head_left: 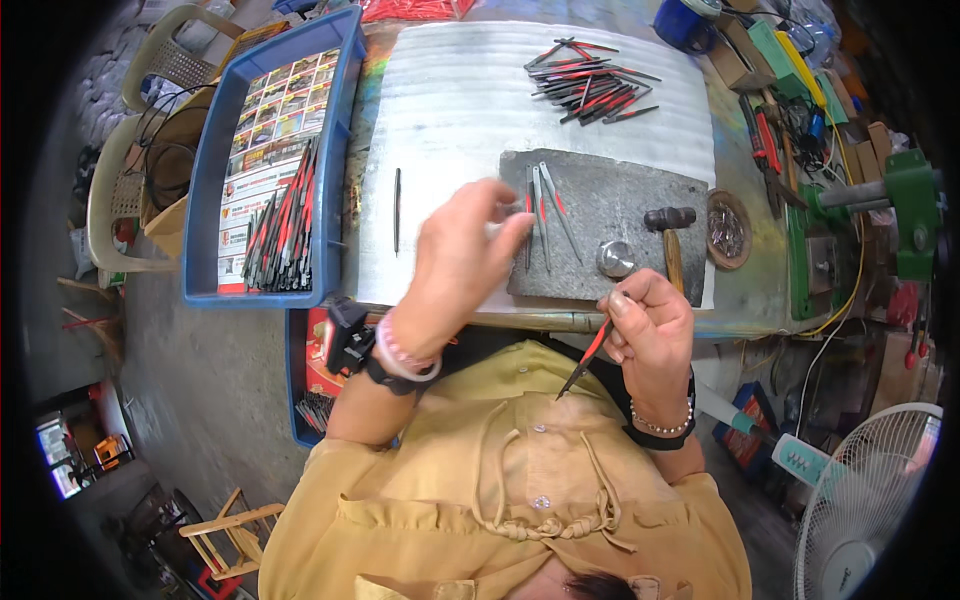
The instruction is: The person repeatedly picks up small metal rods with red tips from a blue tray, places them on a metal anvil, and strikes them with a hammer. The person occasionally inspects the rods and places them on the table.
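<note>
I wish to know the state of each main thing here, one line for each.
Right hand: closed on a red-and-black tool
Left hand: fingers bent above dark slab; grip unclear
Dark slab: flat, bearing thin tools and a hammer
Hammer: lying down
Blue tray: open, partly filled with tools
Round bowl: open, holding small metal pieces
Tool pile: loose, heaped
Fan: running or stopped, cannot tell

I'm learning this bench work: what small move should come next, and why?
Probably bring the red-black tool in the right hand over the slab: its tip points toward the shirt, off the slab, where strips and a hammer lie.
</note>
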`<action>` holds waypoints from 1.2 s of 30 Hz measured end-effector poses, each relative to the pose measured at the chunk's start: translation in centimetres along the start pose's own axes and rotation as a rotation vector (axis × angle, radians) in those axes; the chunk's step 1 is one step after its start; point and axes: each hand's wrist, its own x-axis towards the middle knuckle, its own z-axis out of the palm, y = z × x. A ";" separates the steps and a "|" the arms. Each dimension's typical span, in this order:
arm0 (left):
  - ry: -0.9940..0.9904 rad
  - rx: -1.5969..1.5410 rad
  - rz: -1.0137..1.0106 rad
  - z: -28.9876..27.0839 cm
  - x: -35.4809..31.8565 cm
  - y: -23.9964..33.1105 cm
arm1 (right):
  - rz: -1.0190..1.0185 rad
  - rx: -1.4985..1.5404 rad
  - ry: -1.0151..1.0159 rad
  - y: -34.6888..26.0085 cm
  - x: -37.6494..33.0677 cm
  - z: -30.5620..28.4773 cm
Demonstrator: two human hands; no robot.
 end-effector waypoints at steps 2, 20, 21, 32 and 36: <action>-0.026 0.106 -0.025 0.8 0.6 0.7 | 0.002 -0.001 -0.004 0.0 -0.1 0.0; -0.087 -0.654 -0.298 -1.4 -0.6 0.9 | -0.007 -0.013 -0.069 0.1 -0.2 0.0; -0.135 -0.701 -0.337 -2.1 -1.2 1.3 | -0.023 -0.030 -0.065 0.1 -0.1 0.2; -0.439 -1.098 -0.566 -3.3 -5.4 4.1 | -0.020 -0.039 -0.207 -0.6 0.5 2.1; -0.464 -1.110 -0.539 -3.2 -5.6 4.0 | -0.131 -0.190 -0.117 0.1 0.3 2.4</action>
